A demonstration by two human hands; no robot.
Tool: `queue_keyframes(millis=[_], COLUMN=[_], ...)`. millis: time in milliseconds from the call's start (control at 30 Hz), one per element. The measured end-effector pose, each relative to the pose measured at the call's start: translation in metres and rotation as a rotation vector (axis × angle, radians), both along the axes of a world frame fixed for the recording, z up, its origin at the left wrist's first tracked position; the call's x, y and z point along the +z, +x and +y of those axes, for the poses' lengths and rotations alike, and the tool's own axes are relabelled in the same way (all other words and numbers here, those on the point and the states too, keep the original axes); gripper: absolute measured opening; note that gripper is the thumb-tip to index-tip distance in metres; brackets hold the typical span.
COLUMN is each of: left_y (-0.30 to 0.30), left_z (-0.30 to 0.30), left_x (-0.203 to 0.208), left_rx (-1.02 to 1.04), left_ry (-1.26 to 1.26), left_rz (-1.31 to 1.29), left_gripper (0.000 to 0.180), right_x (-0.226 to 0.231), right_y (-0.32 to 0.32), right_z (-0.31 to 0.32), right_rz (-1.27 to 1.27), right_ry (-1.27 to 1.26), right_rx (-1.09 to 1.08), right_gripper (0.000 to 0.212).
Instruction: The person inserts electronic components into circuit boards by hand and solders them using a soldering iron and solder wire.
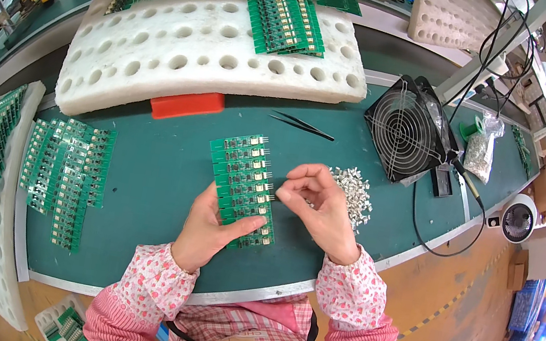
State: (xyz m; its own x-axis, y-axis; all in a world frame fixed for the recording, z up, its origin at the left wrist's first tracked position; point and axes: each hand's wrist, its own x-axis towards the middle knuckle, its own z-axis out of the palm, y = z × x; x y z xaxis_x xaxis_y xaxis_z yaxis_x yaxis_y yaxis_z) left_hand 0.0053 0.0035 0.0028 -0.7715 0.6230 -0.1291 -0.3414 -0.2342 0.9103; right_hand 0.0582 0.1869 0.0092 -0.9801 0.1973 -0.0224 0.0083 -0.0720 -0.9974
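My left hand grips a green circuit board panel near its lower end, thumb on the front face. The panel is held upright above the bench, with small white parts in a column and metal pins along its right edge. My right hand is beside that edge, thumb and forefinger pinched together close to the pins. Whatever sits between those fingertips is too small or hidden to make out. Just behind my right hand lies a pile of small white connectors.
Black tweezers and a red block lie beyond, below a white foam rack carrying many boards. Loose panels spread at left beside another foam rack. A black fan, cable and bag of parts stand at right.
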Motion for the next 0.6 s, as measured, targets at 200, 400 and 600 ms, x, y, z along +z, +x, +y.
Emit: queue_keyframes(millis=[200,400,600], left_y=[-0.008,-0.009,-0.009], left_z=[-0.005,-0.007,-0.006], left_x=[-0.002,0.002,0.004], left_rx=[0.009,0.006,-0.015], left_ry=[0.057,0.075,0.094], left_rz=[-0.099,-0.070,-0.082], left_gripper=[0.052,0.059,0.059], right_x=[0.000,0.004,-0.002], right_y=[0.014,0.016,0.009], right_z=[0.013,0.014,0.013], right_rz=[0.019,0.231,0.354], right_ry=[0.649,1.271,1.260], right_rx=[-0.345,-0.092,-0.110], right_gripper=[0.013,0.016,0.014])
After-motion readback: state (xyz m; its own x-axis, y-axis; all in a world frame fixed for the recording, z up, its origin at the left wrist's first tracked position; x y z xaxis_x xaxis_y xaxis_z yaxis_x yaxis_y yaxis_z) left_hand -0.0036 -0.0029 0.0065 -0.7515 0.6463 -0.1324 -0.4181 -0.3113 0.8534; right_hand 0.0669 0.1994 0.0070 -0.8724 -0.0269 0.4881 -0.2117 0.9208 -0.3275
